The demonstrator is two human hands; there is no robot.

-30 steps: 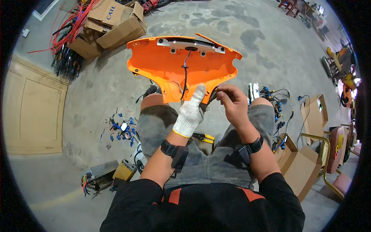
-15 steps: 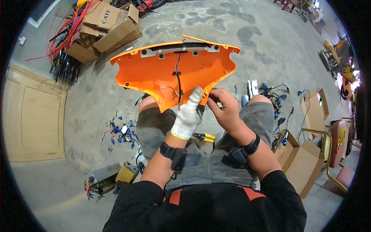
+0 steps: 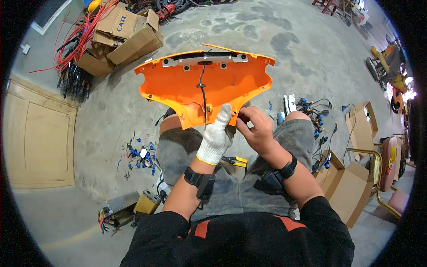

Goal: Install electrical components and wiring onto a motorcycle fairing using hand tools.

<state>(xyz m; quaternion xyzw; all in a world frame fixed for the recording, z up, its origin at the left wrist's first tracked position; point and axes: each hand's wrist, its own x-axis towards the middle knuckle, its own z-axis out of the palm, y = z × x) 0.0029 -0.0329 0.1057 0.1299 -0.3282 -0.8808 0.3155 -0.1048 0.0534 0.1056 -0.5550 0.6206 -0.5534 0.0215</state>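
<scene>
Orange cover (image 3: 178, 84) held near knees (image 3: 298, 116) by left hand (image 3: 215, 139), grip closed; metal strip (image 3: 216, 59), cable (image 3: 204, 97) already fitted. Right hand (image 3: 257, 130) curled at cover's edge; anything pinched or unfitted can't be told.

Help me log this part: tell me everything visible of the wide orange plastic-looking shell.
The wide orange plastic-looking shell is held up above the grey floor, hollow side showing, notched at both sides and narrowing at its near end. A silvery metal-looking strip with dark round fittings lines its far edge; a thin dark cable runs down the middle. The white-gloved left hand grips the near end, thumb inside; the bare right hand is at its right edge, contact unclear.
</scene>
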